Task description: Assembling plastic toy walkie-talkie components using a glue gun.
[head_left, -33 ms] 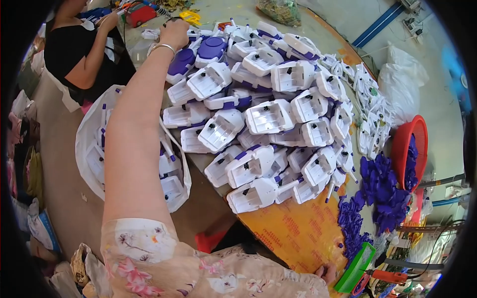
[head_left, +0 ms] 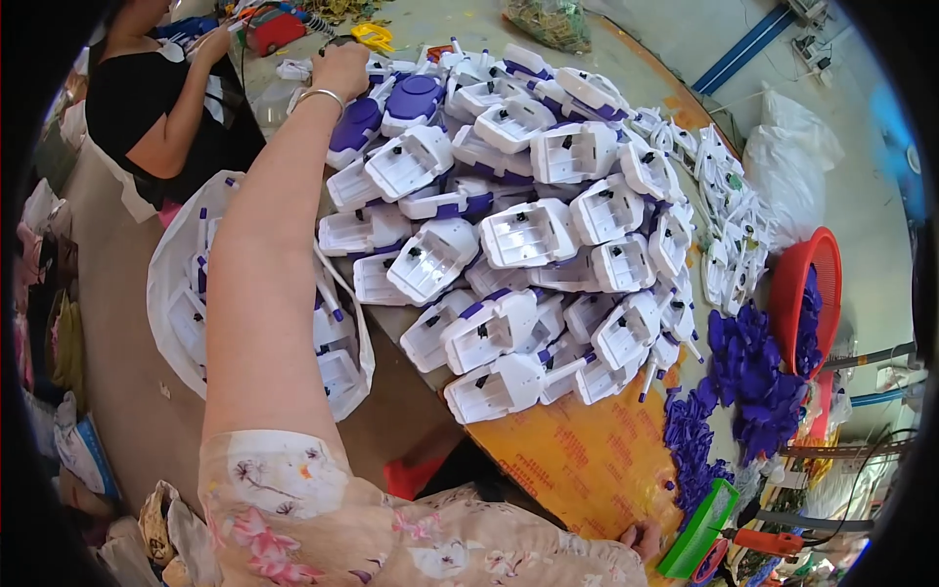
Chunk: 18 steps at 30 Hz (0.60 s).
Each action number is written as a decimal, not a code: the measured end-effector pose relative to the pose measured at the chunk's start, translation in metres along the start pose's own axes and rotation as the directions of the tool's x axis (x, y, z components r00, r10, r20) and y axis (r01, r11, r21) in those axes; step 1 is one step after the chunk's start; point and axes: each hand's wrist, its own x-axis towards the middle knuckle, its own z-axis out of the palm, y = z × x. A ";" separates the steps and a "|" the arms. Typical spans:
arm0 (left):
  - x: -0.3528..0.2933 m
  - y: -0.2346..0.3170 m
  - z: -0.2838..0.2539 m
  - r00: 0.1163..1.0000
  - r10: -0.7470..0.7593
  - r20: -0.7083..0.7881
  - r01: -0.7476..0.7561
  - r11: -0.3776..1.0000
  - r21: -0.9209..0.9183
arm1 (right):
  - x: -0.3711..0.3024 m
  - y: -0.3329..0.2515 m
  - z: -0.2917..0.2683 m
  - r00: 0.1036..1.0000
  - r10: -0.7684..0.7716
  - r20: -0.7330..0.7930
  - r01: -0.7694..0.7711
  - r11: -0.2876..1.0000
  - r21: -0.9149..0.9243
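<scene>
My left hand (head_left: 342, 70), with a bangle on the wrist, reaches to the far left end of a big pile of white-and-purple plastic housings (head_left: 529, 233). Its fingers bend over a dark thing (head_left: 339, 41) that I cannot make out. Just nearer than that hand lie housings with round purple tops, one purple top (head_left: 414, 98) facing up. Most others show open white compartments with small black parts inside. At the lower right, my right hand (head_left: 643, 537) rests beside a green tray (head_left: 700, 528), fingers curled; what they hold, if anything, is hidden.
A white sack (head_left: 364, 367) of similar parts stands below my left arm. Purple pieces (head_left: 768, 382) lie by a red basket (head_left: 829, 293); an orange-handled tool (head_left: 768, 543) is near the green tray. A co-worker (head_left: 156, 108) sits at the far left.
</scene>
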 end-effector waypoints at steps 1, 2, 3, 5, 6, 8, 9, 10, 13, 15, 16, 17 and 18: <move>0.002 -0.001 0.002 1.000 -0.009 0.006 0.008 0.999 0.047 | 0.000 -0.003 -0.002 1.000 0.021 0.023 -0.021 1.000 -0.020; 0.005 -0.004 0.007 1.000 -0.009 0.004 0.009 0.999 0.049 | 0.001 -0.005 -0.003 0.998 0.042 0.047 -0.041 0.998 -0.041; 0.006 -0.006 0.011 0.999 0.032 0.007 -0.032 0.999 0.023 | 0.000 -0.005 -0.002 0.998 0.044 0.046 -0.043 0.998 -0.040; 0.010 -0.015 0.017 0.991 0.131 -0.031 -0.132 0.989 -0.058 | -0.002 -0.003 -0.001 0.997 0.078 0.023 -0.078 0.997 -0.030; 0.013 -0.019 0.020 0.982 0.153 -0.107 -0.166 0.979 -0.119 | -0.003 0.001 0.001 0.996 0.081 0.028 -0.080 0.996 -0.029; 0.023 -0.028 0.022 0.958 0.188 -0.215 -0.226 0.960 -0.166 | -0.004 0.011 0.006 0.998 0.010 -0.070 -0.017 0.995 -0.093; 0.024 -0.026 0.016 0.944 0.206 -0.256 -0.241 0.964 -0.111 | -0.004 0.008 0.006 0.998 0.016 -0.065 -0.022 0.995 -0.096; 0.022 -0.022 0.004 0.928 0.224 -0.298 -0.251 0.967 -0.054 | -0.002 0.001 0.006 0.998 0.039 -0.052 -0.042 0.997 -0.065; 0.016 -0.025 -0.019 0.907 0.159 -0.389 -0.223 0.967 -0.125 | 0.001 0.001 -0.002 0.996 0.076 0.043 -0.076 0.997 0.000; 0.006 -0.028 -0.033 0.899 0.134 -0.418 -0.208 0.969 -0.137 | 0.000 0.000 -0.005 0.989 0.090 0.119 -0.094 0.995 0.030; 0.001 -0.027 -0.042 0.901 0.110 -0.420 -0.187 0.971 -0.148 | 0.001 -0.004 -0.004 0.990 0.089 0.112 -0.096 0.994 0.054; -0.002 -0.026 -0.047 0.902 0.086 -0.423 -0.168 0.973 -0.159 | 0.001 -0.008 -0.003 0.991 0.089 0.105 -0.097 0.992 0.077; -0.006 -0.027 -0.055 0.873 0.135 -0.469 -0.223 0.965 -0.138 | 0.002 -0.008 -0.003 0.990 0.091 0.103 -0.100 0.992 0.079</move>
